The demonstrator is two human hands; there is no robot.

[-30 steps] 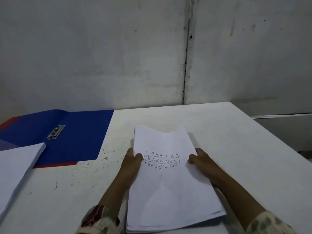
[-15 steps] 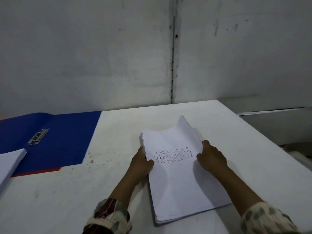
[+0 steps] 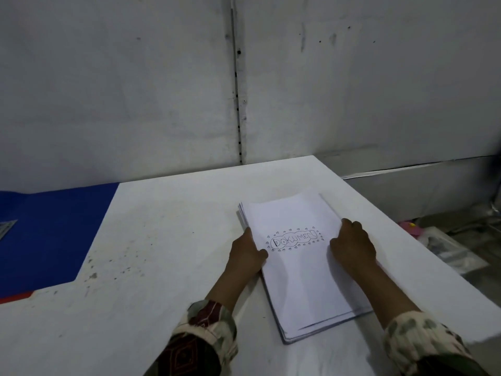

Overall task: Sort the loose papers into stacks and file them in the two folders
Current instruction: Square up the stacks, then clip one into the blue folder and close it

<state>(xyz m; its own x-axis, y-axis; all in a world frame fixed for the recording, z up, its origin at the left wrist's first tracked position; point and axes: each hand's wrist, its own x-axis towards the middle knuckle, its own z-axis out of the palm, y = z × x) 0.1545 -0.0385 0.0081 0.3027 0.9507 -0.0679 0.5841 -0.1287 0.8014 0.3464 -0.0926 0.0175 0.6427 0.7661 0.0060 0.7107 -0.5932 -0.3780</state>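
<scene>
Dim, bluish light; soft focus, edges bowed by wide-angle lens.

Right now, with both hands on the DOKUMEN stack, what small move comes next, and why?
Probably square the paper stack first. Its sheets are fanned at the near corner and far-left edge, and the left hand and right hand flank it on the table. The open blue folder lies to the left, ready to take it afterwards.

Patterned sleeves, bare forearms
</scene>
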